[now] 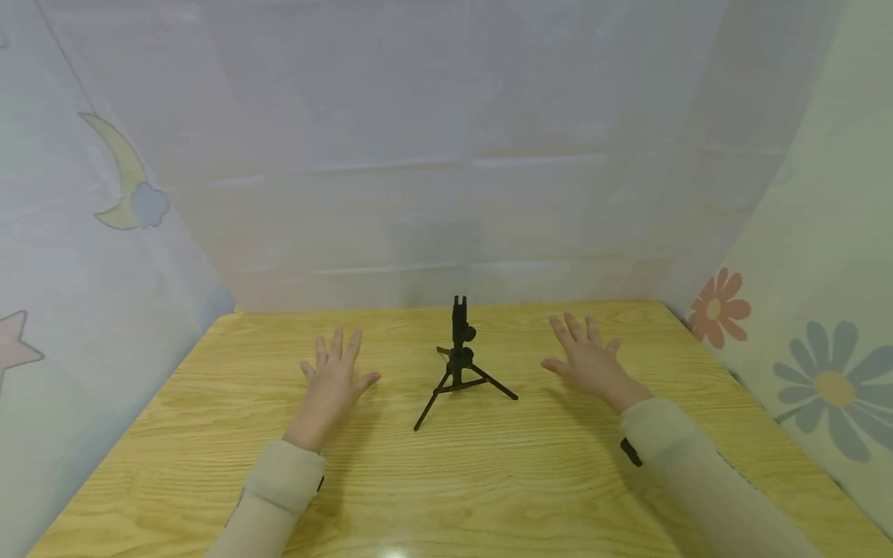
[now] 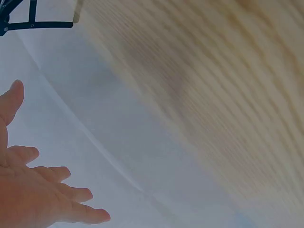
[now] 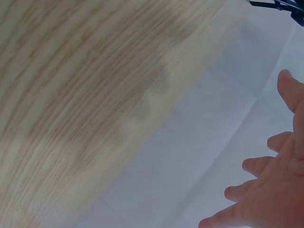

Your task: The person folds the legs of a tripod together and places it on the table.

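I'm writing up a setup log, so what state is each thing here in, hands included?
Black tripod stand: upright on the table, legs spread, untouched by either hand.
Left hand: fingers spread, holding nothing, beside the stand.
Right hand: fingers spread, holding nothing, on the stand's other side.
Back sheet: hanging, with visible creases.

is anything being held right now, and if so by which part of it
Nothing is held: the left grip and right grip are open, and the tripod stands between them, untouched.
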Available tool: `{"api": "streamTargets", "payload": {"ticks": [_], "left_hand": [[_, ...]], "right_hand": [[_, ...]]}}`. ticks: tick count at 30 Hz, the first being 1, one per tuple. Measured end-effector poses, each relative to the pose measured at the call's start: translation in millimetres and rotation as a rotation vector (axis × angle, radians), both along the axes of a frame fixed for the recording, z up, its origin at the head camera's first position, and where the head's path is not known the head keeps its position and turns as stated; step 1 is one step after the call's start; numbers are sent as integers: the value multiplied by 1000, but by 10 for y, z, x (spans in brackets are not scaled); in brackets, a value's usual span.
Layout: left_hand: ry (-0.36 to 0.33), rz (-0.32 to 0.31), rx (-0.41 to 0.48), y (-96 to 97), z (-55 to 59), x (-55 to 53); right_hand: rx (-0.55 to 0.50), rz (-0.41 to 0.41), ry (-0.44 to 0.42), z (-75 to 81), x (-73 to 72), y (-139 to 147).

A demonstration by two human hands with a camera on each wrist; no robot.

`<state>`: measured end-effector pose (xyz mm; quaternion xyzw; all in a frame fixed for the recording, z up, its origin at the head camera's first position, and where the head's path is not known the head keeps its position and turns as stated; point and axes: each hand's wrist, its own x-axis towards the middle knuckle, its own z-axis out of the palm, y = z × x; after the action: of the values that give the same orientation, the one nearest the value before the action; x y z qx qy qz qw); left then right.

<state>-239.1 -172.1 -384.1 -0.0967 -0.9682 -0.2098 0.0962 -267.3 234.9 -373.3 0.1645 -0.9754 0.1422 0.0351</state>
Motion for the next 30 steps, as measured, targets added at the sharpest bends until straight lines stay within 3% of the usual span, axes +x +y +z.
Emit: {"api": "streamTargets", "payload": {"ticks": [13, 20, 30], "left_hand": [[-37, -46, 48, 78, 36, 50], [-37, -89, 91, 181, 119, 94], [-30, -154, 222, 309, 257, 96]], "right_hand": [[-42, 15, 39, 7, 70, -114], [-105, 57, 72, -5, 142, -197], [-318, 104, 30, -39, 223, -392]]}}
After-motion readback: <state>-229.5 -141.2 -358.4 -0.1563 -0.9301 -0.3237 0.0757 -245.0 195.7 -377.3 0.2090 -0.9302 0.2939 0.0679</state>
